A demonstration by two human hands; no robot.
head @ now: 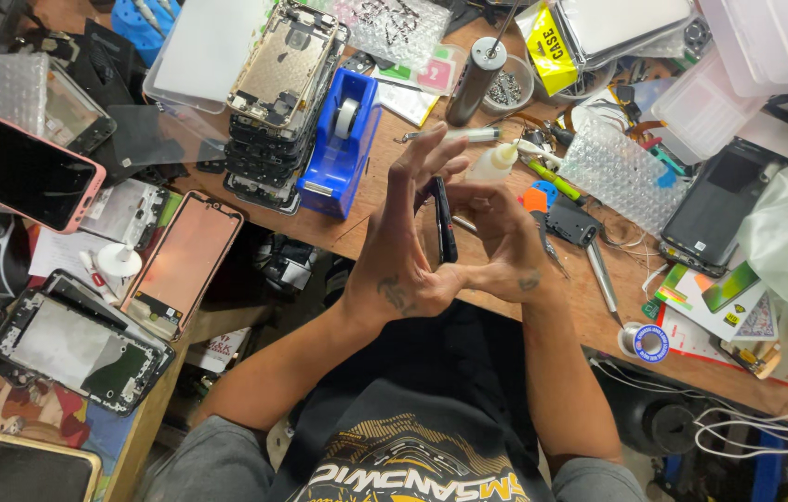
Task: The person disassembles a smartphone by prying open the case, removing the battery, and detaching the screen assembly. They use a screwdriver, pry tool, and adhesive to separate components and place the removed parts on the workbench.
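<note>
Both hands press a black phone (445,221) between them, edge-on to the camera: the left hand (403,251) lies flat against one face with fingers spread upward, and the right hand (498,237) closes on the other face, the wrists almost touching. The phone stands nearly upright at the centre of the view, over the front edge of the wooden workbench (598,316).

At 12 o'clock from the hands, just beyond the fingertips, lie a syringe (445,136) and a small glue bottle (494,162); further at 12 stands a grey cylinder tool (474,79). At 11 o'clock a blue tape dispenser (343,144) stands beside a stack of opened phone bodies (278,102). At 3 o'clock, near the right hand, are a small black part (572,223) and metal tweezers (600,274); further at 3 lies a dark phone (724,200). At 4 o'clock sits a solder spool (645,342). At 9 o'clock lie a bare phone screen (185,260) and, further, a pink-cased phone (22,172); at 8 o'clock, an opened phone frame (82,342).
</note>
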